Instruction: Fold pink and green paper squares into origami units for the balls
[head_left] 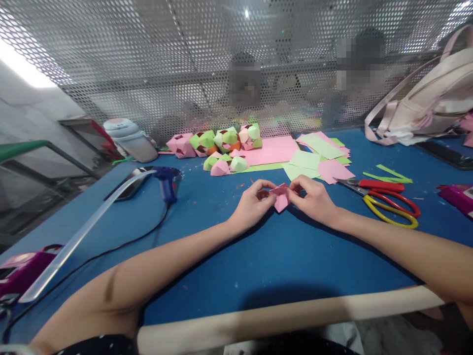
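Two pinches: left hand [252, 204] and right hand [314, 199], nearly closed, gripping opposite sides of folded pink paper [281, 200].
Pink paper: mid-table, between both.
Fold: apparently being shaped; probably calling for firm creasing next.
Far: paper shapes [227, 140], loose sheets [305, 160].
Right: scissors [382, 186].

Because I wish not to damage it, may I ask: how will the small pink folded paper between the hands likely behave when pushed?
The pink folded paper is probably light, being small and thin. Its folds may stiffen it a little, but such a thin sheet could crumple under hard pushing.
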A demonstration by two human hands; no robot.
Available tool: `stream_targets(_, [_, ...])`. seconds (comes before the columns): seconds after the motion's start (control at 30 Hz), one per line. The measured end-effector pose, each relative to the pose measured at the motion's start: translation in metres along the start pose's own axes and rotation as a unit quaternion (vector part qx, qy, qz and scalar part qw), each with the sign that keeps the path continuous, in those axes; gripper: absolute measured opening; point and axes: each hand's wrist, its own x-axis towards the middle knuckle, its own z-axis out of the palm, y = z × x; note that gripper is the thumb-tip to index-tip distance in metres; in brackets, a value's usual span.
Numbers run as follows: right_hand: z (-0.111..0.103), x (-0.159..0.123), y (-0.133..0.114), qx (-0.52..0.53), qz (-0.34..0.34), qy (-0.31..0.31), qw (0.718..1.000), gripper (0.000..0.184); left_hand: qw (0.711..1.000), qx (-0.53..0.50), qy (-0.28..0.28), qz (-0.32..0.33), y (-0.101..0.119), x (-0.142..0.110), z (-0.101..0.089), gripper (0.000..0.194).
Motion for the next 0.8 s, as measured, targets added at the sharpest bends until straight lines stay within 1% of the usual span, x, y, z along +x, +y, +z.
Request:
stream_targets(0.13, [-0.001, 0.000, -0.003, 0.009, -0.020, 0.006, 1.000, 0.008, 1.000, 0.018, -0.001, -0.002, -0.002, 0.000, -0.001, 0.016])
stream_targets(0.33, [0.001, -0.001, -0.005, 0.029, -0.032, -0.009, 0.999, 0.009, 0.999, 0.028, -0.009, -0.017, 0.004, -0.002, 0.000, 0.018])
stream_targets(0.4, [0.002, -0.002, -0.006, 0.039, -0.014, -0.008, 0.999, 0.008, 0.999, 0.025, -0.001, -0.020, 0.006, -0.002, 0.001, 0.019])
stream_targets(0.5, [0.005, -0.003, -0.006, 0.059, 0.037, -0.002, 0.998, 0.004, 0.999, 0.018, 0.010, -0.024, 0.007, -0.002, 0.002, 0.020])
stream_targets(0.63, [0.007, -0.003, -0.004, 0.090, 0.095, -0.012, 0.991, 0.014, 0.998, 0.022, 0.034, -0.040, 0.009, -0.002, 0.002, 0.020])
stream_targets(0.73, [0.006, -0.003, -0.003, 0.109, 0.116, -0.016, 0.987, 0.018, 0.998, 0.017, 0.049, -0.044, 0.010, -0.002, 0.002, 0.018])
stream_targets(0.8, [0.005, -0.002, -0.004, 0.121, 0.122, -0.009, 0.985, 0.016, 0.998, 0.011, 0.048, -0.047, 0.011, -0.002, 0.003, 0.018])
